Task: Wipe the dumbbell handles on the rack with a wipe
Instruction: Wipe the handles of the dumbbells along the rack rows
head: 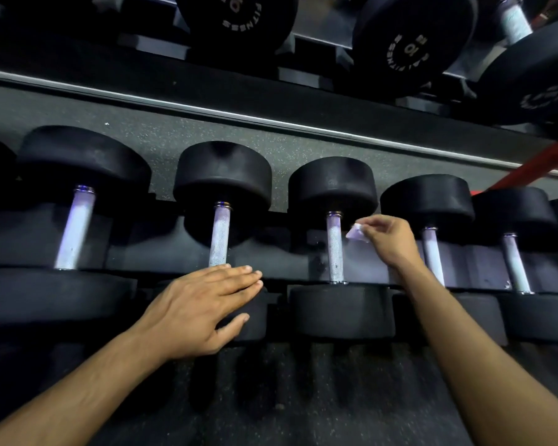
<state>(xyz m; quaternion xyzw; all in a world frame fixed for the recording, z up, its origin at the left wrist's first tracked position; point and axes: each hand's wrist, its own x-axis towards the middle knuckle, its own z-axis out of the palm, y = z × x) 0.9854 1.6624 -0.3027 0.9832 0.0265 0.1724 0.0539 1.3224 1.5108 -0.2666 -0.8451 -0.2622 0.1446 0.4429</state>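
Observation:
A row of black dumbbells with knurled silver handles lies across the lower rack tier. My right hand (388, 239) pinches a small white wipe (356, 234) just right of the middle dumbbell's handle (335, 249), close to it but apart. My left hand (203, 309) lies flat, fingers together, on the near head of the neighbouring dumbbell, just below its handle (220, 236). Further handles show at the left (74, 230) and at the right (434, 255), (516, 263).
An upper rack tier carries larger black dumbbells (413, 43) overhanging the top of the view. A silver rail (271, 122) runs diagonally behind the lower row. A red frame part (541, 169) stands at the right. Dark speckled rubber floor (303, 397) lies below.

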